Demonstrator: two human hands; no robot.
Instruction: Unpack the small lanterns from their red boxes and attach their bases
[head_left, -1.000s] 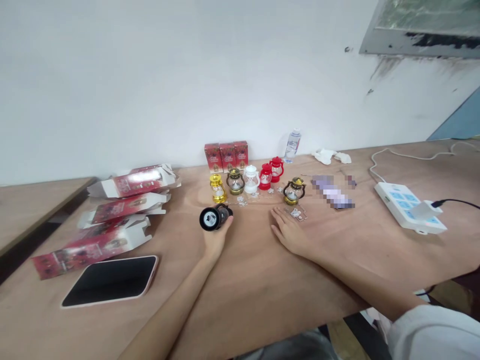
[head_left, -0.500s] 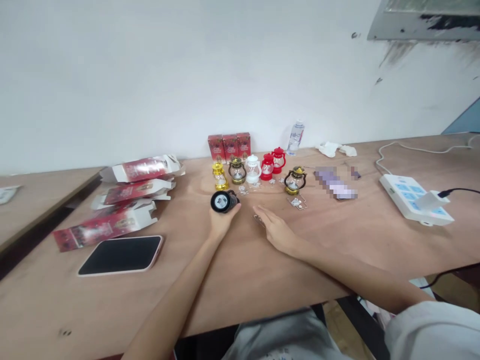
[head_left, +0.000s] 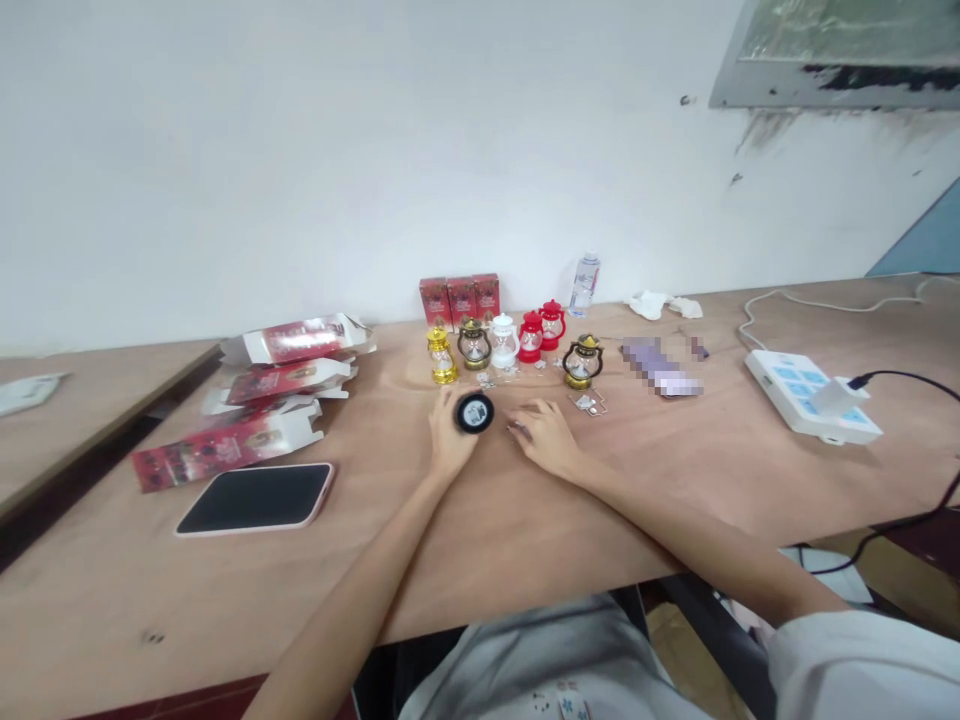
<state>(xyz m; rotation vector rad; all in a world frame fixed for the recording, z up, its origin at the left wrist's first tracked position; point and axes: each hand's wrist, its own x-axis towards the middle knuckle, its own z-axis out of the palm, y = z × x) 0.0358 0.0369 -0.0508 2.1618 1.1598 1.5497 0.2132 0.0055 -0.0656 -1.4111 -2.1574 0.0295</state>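
Note:
My left hand point(head_left: 448, 440) is wrapped round a small black lantern point(head_left: 475, 413), tipped so that its round base with a pale centre faces me. Just right of it, my right hand point(head_left: 546, 436) has its fingers bent together around a small, thin, shiny piece, too small to make out. Behind the hands stand a gold lantern point(head_left: 442, 360), a bronze lantern point(head_left: 474, 345), a white lantern point(head_left: 504, 342) and two red lanterns point(head_left: 530, 338). Another bronze lantern point(head_left: 582, 364) stands to the right, with small metal wire parts point(head_left: 588, 402) in front of it.
Three red boxes point(head_left: 460, 302) and a clear bottle point(head_left: 584, 285) stand against the wall. Opened red cartons point(head_left: 225, 447) and a phone point(head_left: 256, 498) lie at left. A white power strip point(head_left: 811, 395) with a plugged-in charger, and crumpled tissue point(head_left: 649, 304), are at right.
The black lantern has turned so its base faces me more directly, and it sits nearer my right hand. My right hand's fingers have gone from stretched to bent around the small piece.

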